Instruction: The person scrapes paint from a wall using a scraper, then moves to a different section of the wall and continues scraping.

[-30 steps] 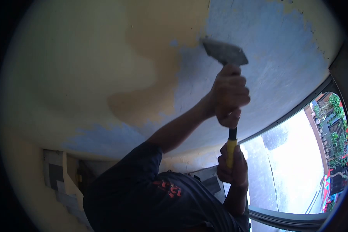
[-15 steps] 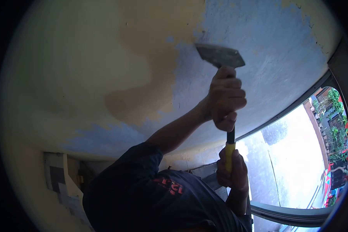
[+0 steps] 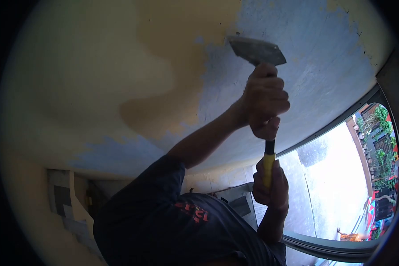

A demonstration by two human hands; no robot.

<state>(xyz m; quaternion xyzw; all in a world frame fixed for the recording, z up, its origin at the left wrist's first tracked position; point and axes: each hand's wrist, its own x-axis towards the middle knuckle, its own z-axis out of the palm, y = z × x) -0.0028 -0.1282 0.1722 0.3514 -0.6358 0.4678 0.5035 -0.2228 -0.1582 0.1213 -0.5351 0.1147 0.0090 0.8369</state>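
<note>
Both of my hands are closed around one long-handled scraper [image 3: 258, 50] with a wide, dark metal blade. My left hand [image 3: 267, 103] wraps the shaft just below the blade, its arm reaching in from the left. Lower down, my right hand [image 3: 272, 184] grips the yellow part of the handle, thumb along it. A short stretch of black shaft shows between the two hands. The blade's edge overlaps the painted surface [image 3: 288, 84] where bluish-grey patches meet tan and cream areas. Flaky, ragged borders run between these colours.
A curved window frame [image 3: 328, 253] lies at the right, with bright light, a pale surface and green plants [image 3: 381, 155] beyond it. At the lower left is a grey and white stepped ledge [image 3: 62, 195]. My dark shirt [image 3: 164, 226] fills the bottom.
The scraper and both hands have shifted slightly up and to the right in view. An orange-brown shape now shows low in the window.
</note>
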